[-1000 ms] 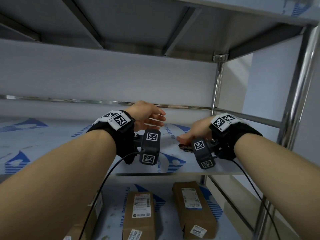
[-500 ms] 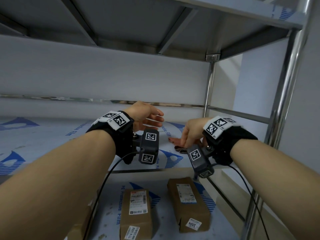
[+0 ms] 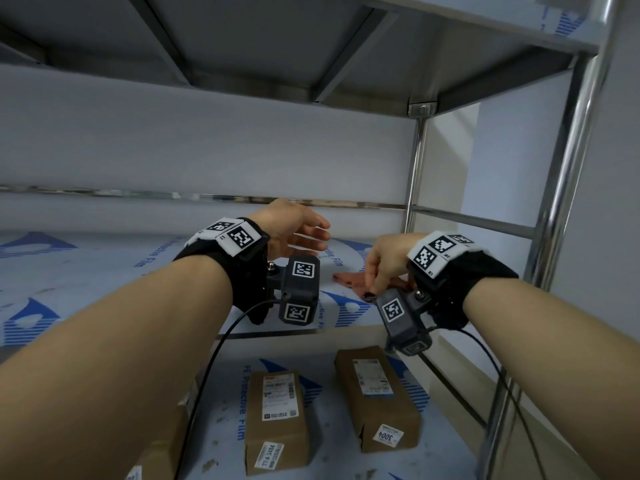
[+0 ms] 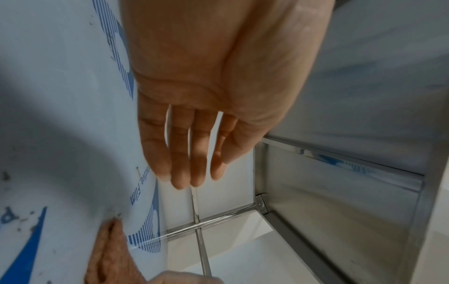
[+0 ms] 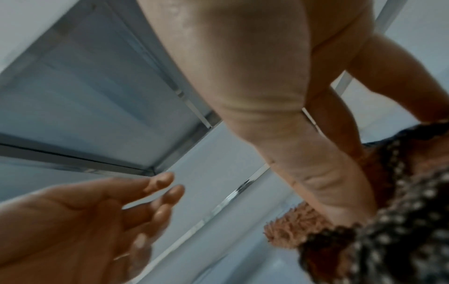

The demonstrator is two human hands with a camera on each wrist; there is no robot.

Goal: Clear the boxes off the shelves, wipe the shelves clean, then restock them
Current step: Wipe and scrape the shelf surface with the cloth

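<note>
Head view: pink cloth (image 3: 353,279) lies on the middle shelf (image 3: 104,271), near its right front corner, flat part spread toward the left. Right hand (image 3: 384,261) sits over the cloth's right end, fingers (image 3: 372,271) curled down and pinching it; dark dotted edge of the cloth shows just under the fingertips. Right wrist view confirms: thumb and fingers closed on the fuzzy pink cloth (image 5: 291,224), with its dark white-dotted side bunched at the hand. That view is blurred.

Left hand (image 3: 294,226) hovers above the shelf, left of the cloth, holding nothing. Fingers straight and slightly spread, palm facing right. Left wrist view shows the same open palm (image 4: 218,86) over the shelf film, and the cloth's end (image 4: 111,249) at the bottom edge.

Shelf surface is covered in white protective film with blue print, some dirt specks on it.

Lower shelf (image 3: 225,410): two brown boxes (image 3: 277,420) with labels lie side by side, the right box (image 3: 377,396) angled a bit. Part of a third box (image 3: 156,452) shows at the left behind the left forearm.

Chrome post (image 3: 568,168) at right front; upper shelf (image 3: 242,39) overhead.
</note>
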